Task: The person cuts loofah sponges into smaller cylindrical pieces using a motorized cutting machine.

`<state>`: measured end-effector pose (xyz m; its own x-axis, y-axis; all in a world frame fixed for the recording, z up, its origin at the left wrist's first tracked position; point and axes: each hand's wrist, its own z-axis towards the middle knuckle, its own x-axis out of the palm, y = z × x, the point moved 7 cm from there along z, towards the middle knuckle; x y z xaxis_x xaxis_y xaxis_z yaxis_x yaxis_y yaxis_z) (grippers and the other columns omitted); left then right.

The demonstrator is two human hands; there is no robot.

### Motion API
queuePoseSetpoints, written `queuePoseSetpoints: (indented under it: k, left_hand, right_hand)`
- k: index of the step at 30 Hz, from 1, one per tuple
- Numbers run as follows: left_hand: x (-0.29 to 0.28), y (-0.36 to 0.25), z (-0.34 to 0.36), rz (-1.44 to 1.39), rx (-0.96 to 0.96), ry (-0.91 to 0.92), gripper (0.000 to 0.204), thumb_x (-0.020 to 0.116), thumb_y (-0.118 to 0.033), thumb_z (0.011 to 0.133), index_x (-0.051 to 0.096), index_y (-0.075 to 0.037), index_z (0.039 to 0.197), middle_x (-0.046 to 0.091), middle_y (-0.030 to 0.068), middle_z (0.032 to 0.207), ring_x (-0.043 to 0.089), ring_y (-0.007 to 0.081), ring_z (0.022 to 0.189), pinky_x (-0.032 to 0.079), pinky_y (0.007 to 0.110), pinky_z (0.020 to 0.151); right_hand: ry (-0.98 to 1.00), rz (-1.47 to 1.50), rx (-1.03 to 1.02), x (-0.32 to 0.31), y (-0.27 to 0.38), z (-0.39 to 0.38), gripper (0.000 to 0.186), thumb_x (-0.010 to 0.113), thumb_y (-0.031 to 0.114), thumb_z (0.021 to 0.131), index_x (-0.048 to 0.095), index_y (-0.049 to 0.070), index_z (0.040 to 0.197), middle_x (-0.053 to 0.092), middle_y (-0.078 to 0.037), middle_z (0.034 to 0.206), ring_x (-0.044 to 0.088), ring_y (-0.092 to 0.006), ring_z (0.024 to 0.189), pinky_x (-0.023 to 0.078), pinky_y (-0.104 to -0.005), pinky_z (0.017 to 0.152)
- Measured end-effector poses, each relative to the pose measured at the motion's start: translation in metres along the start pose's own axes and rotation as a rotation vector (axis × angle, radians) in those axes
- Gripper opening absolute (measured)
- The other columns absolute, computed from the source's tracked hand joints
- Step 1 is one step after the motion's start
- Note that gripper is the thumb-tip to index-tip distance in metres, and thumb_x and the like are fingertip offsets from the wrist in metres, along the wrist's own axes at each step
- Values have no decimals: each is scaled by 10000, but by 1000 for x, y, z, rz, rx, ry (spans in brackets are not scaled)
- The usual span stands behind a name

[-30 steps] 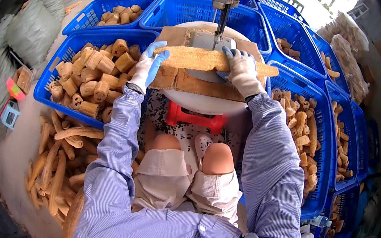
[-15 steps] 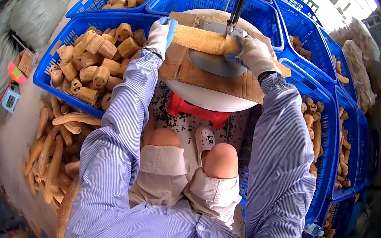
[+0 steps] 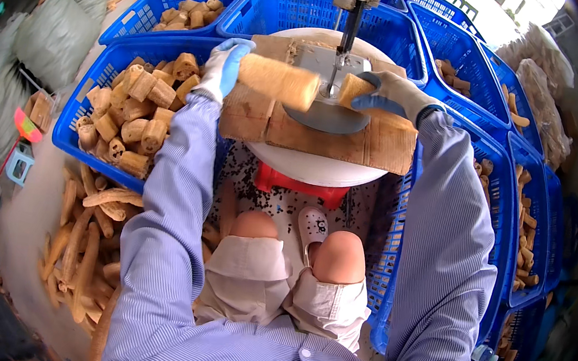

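Two pieces of a dried loofah lie apart on either side of an upright cutting machine (image 3: 349, 33). My gloved left hand (image 3: 223, 70) is closed round the far end of the longer loofah piece (image 3: 279, 83), whose cut face points right. In my gloved right hand (image 3: 399, 96) is the other loofah piece (image 3: 352, 91), its cut end facing the blade; the fingers partly cover it. Beneath them are a grey metal plate (image 3: 327, 120) and cardboard (image 3: 247, 112) on a round white top (image 3: 315, 173).
At left, a blue crate (image 3: 101, 154) holds short cut loofah pieces (image 3: 138, 106). Whole loofahs (image 3: 82, 249) are heaped on the floor below it. More blue crates (image 3: 476, 240) line the right and back. A red base (image 3: 300, 187) supports the white top.
The single loofah across the blade is now two separate pieces. My left hand has drawn its piece left and down; my right hand has moved right and slightly down with the other.
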<state>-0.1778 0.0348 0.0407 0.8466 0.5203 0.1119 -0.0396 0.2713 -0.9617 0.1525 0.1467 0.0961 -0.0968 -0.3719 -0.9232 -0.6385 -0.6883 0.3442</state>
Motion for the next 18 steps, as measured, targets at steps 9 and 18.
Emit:
queuePoseSetpoints:
  k: [9,18]
  left_hand:
    - [124,-98,-178,374,131,686,937,810,-340,835,271,-185,1586,383,90,1565,596,151,1119,486,285,991]
    - [26,-75,-164,103,-164,441,480,693,-189,909,567,-32,1344,645,79,1206,585,142,1107,443,274,990]
  right_hand:
    - [242,319,-193,3,88,-90,1088,593,881,698,606,-12,1320,636,-245,1266,595,-373,1210,454,-422,1048]
    - [-65,519,-98,13,9,-88,681,814,133,820,540,213,1438,652,-125,1292,647,-219,1113,503,-348,1026]
